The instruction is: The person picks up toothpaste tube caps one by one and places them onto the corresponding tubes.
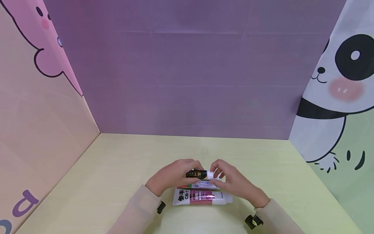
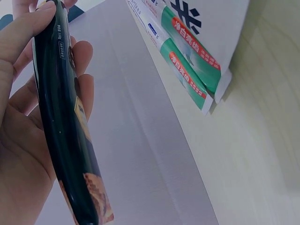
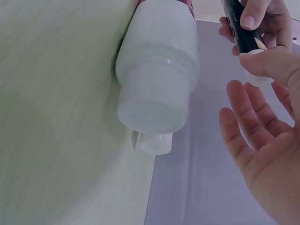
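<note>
My left hand [image 1: 182,172] grips a black toothpaste tube [image 1: 196,174] with gold lettering, held above the other tubes. Its white cap [image 1: 209,175] points right. At that cap, the thumb and index finger of my right hand [image 1: 233,182] pinch, while its other fingers spread loosely in the right wrist view. Below lies a white and pink toothpaste tube [image 1: 201,197], cap to the right. Just behind it is a white tube with a green and red end [image 1: 204,185], partly hidden by the hands. In the left wrist view, two green ends [image 2: 187,77] show side by side.
The pale wooden table [image 1: 122,169] runs back to a purple wall panel [image 1: 193,81]. Side panels carry a pink cartoon [image 1: 49,61] on the left and a panda [image 1: 324,130] on the right. Dark wrist straps [image 1: 253,221] show at the sleeves.
</note>
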{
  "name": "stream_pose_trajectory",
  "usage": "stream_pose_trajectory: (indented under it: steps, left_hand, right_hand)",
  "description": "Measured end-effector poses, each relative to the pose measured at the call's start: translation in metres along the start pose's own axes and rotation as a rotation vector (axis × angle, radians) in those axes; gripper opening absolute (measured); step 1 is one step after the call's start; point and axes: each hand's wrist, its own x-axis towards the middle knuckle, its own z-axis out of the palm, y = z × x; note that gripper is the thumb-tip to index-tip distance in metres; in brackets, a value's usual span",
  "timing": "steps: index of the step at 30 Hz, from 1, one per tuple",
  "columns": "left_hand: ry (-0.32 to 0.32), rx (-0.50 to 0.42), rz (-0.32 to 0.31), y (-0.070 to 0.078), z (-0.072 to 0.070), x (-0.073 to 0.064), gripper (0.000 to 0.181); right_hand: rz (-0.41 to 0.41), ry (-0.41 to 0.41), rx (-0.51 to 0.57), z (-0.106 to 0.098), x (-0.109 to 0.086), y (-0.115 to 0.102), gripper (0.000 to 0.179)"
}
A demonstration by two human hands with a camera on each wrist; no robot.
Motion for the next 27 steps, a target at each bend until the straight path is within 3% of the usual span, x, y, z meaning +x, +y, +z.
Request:
stream_pose_trajectory:
  steps: [13,20,27]
  left_hand:
    - [0.000,0.013,-0.023,0.0006,0.0012,-0.0008,0.024]
    - [0.001,0.005,-0.018,0.0011,0.0000,-0.0011,0.024]
    - [0.014,0.000,0.007,0.0017,-0.0008,-0.0005,0.024]
  right_hand:
    - [0.039,-0.028,-0.009,-0.0006,-0.0024,0.0001,0.022]
    - [0.121,-0.059,-0.007,-0.0006,-0.0016,0.0034,0.019]
    - [0.148,-0.062,-0.028,0.0009,0.0003,0.0049,0.030]
